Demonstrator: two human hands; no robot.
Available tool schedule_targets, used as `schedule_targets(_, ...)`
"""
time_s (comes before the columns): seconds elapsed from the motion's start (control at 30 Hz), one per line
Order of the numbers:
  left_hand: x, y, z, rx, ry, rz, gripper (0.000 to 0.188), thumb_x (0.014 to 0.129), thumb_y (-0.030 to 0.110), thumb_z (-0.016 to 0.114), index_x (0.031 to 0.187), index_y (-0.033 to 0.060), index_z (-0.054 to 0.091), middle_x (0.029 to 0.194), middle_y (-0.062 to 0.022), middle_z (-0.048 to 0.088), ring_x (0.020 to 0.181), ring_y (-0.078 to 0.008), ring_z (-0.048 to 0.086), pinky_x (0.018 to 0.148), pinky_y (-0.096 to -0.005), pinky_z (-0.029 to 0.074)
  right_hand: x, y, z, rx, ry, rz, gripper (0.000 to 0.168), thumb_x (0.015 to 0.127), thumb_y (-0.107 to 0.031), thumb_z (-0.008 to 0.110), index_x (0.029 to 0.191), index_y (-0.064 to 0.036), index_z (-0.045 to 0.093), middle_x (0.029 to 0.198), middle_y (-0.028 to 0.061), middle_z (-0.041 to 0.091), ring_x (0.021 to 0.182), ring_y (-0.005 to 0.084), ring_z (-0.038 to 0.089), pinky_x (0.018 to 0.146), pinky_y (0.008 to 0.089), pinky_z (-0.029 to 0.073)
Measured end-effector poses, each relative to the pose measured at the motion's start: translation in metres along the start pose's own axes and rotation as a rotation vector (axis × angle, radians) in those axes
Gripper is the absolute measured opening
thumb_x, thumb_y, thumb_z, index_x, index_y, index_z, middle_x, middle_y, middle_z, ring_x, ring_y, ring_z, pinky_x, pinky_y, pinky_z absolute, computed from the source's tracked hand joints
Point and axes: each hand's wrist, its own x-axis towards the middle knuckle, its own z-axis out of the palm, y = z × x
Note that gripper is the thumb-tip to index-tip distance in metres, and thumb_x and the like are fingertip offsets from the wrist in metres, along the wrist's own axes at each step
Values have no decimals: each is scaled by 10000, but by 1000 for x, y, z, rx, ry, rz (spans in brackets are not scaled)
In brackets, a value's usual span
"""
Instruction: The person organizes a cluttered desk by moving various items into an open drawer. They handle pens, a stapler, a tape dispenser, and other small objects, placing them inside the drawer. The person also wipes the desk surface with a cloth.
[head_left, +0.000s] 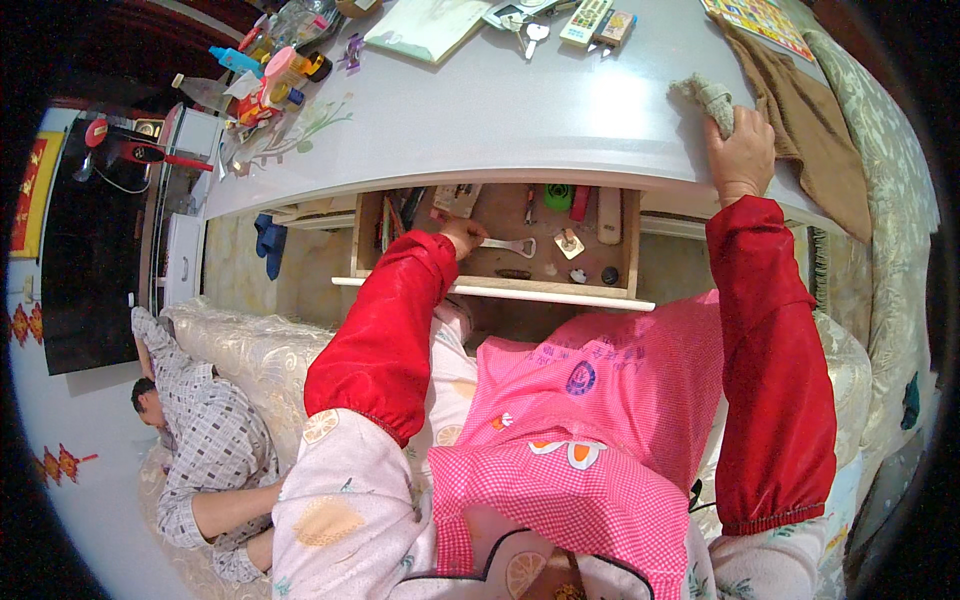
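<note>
My left hand (461, 234) reaches into a pulled-out wooden drawer (487, 287) below the tabletop. Its fingers close around the handle of a metal bottle opener (514, 246), whose looped head sticks out to the right. On the tabletop (525, 127), at the right, my right hand (742, 150) grips a bunched grey-green cloth (712, 99). Around the left hand, the drawer holds a green round object (557, 196), a red box (580, 202), a long pale case (610, 215), a small square card-like piece (569, 244) and a dark round object (610, 275).
A brown towel (810, 127) drapes over the table's right edge. Keys (535, 36), a remote control (586, 21) and a booklet (424, 28) lie at the back. Bottles and packets, including a pink-lidded container (286, 66), crowd the left. A person (214, 435) lies on the sofa (247, 337).
</note>
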Motion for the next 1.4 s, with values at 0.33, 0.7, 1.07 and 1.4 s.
schedule_targets(0.33, 3, -6, 8, 41, 99, -16, 204, 814, 237, 666, 974, 109, 675, 871, -88, 675, 660, -201, 618, 619, -340, 509, 0, -1, -3, 6, 8, -9, 360, 747, -374, 644, 955, -84, 605, 1011, 102, 588, 963, 303, 536, 832, 411, 447)
schedule_targets(0.7, -20, 18, -13, -108, 40, -43, 239, 805, 249, 651, 946, 57, 668, 853, -73, 668, 732, -184, 617, 681, -312, 496, 0, -2, -5, 5, 13, -3, 364, 753, -381, 651, 962, -86, 607, 1018, 94, 584, 970, 298, 535, 828, 410, 449)
schedule_targets(1.07, -31, 209, -143, -469, 198, 345, 196, 870, 204, 614, 983, 46, 636, 853, -15, 635, 709, -85, 567, 626, -214, 454, -2, 5, 0, -3, 38, 2, 363, 752, -384, 653, 962, -90, 612, 1003, 92, 589, 966, 293, 537, 834, 407, 449)
schedule_targets(1.4, 66, 260, -154, -69, 1010, -5, 494, 733, 210, 746, 1099, -15, 502, 1029, -211, 619, 936, -324, 619, 838, -380, 490, -3, -7, -4, 55, 97, -54, 343, 736, -367, 667, 928, -91, 598, 955, 69, 583, 938, 281, 516, 831, 392, 428)
